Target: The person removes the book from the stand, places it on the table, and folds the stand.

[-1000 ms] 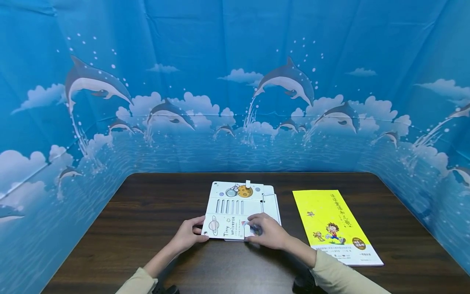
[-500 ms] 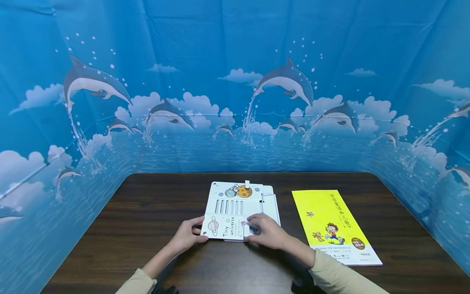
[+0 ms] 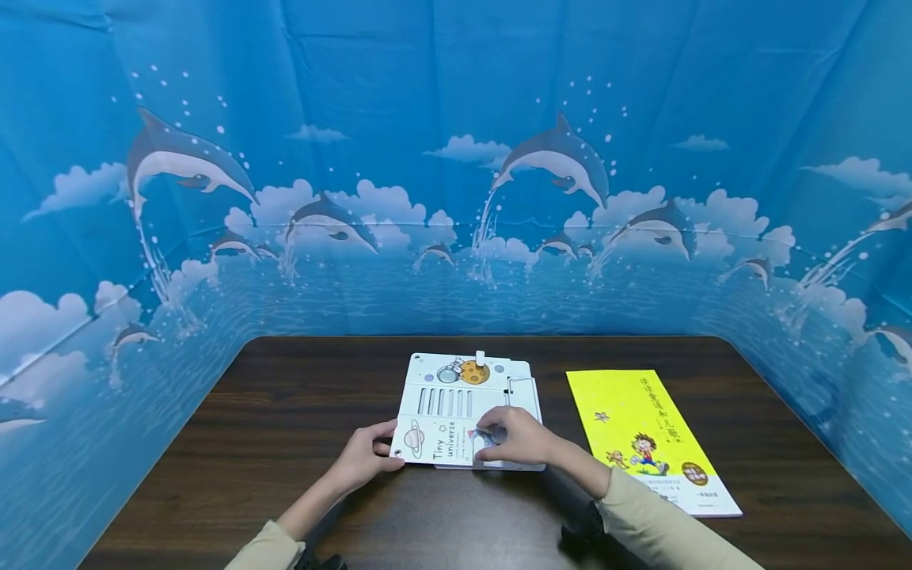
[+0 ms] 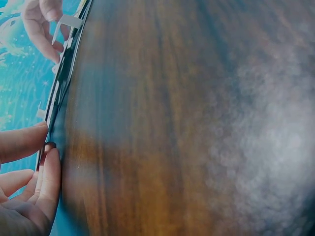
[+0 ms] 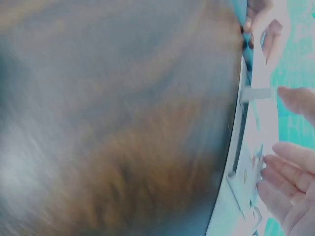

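Note:
A white folding book stand (image 3: 435, 380), printed with an astronaut, a planet and the words "Tiny universe", lies flat on the table. My left hand (image 3: 362, 457) pinches its near left corner, thumb above; in the left wrist view the fingers (image 4: 50, 177) come up under the edge. Over the front edge of the stand sits a white clip (image 3: 478, 450). My right hand (image 3: 523, 437) is at this clip, fingers loosely bent. From the right wrist, the thumb (image 5: 295, 101) stands apart from the clip, and the other fingertips reach the printed face of the stand.
To the right lies a yellow book (image 3: 630, 419) with a cartoon child on its cover. A second white clip (image 3: 480, 358) sits on the far edge of the stand. The dark wooden table (image 3: 285, 396) ends at a blue dolphin-print curtain (image 3: 399, 293).
My right hand has risen slightly and shifted away from the front edge, uncovering more of the stand's near right corner. The left hand, stand and book stay in place.

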The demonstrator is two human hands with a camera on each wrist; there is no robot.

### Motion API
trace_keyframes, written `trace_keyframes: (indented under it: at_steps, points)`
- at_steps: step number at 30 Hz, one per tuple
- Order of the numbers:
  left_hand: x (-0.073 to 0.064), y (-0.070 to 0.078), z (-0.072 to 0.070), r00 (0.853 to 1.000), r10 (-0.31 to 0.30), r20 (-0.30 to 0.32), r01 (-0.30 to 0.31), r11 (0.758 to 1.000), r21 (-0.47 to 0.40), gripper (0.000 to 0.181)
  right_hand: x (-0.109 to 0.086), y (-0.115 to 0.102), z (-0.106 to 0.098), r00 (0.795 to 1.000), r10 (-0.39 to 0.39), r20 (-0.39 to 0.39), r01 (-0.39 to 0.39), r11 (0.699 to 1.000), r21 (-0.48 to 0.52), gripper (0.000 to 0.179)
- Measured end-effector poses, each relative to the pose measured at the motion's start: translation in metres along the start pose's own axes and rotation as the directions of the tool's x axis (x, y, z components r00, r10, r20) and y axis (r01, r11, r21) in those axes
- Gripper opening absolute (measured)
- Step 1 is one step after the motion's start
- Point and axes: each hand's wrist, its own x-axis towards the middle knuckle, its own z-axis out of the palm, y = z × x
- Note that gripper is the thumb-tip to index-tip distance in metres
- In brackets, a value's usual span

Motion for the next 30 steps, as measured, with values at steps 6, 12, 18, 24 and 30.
trace_keyframes:
  at_steps: [6, 12, 18, 24, 30]
  points:
    - [0.000, 0.000, 0.000, 1.000, 0.002, -0.006, -0.002, 1.000, -0.003, 0.064, 0.016, 0.009, -0.007, 1.000, 0.030, 0.001, -0.030, 0.999, 0.044, 0.041]
    - [0.001, -0.002, 0.001, 1.000, 0.008, 0.001, -0.008, 1.000, -0.003, 0.064, 0.031, 0.022, -0.010, 0.991, 0.113, -0.078, -0.108, 0.992, 0.060, 0.038]
    - [0.000, -0.002, 0.000, 1.000, 0.006, -0.008, -0.006, 1.000, 0.000, 0.065, 0.044, 0.038, -0.010, 0.972, 0.191, -0.135, -0.184, 0.981, 0.064, 0.039]
    - [0.001, -0.001, -0.001, 1.000, 0.000, -0.014, 0.000, 1.000, 0.002, 0.064, 0.057, 0.050, -0.008, 0.942, 0.280, -0.183, -0.270, 0.960, 0.079, 0.046]
    - [0.001, -0.001, 0.000, 1.000, 0.008, -0.007, -0.008, 1.000, 0.000, 0.063, 0.070, 0.060, -0.007, 0.912, 0.317, -0.262, -0.294, 0.948, 0.125, 0.054]
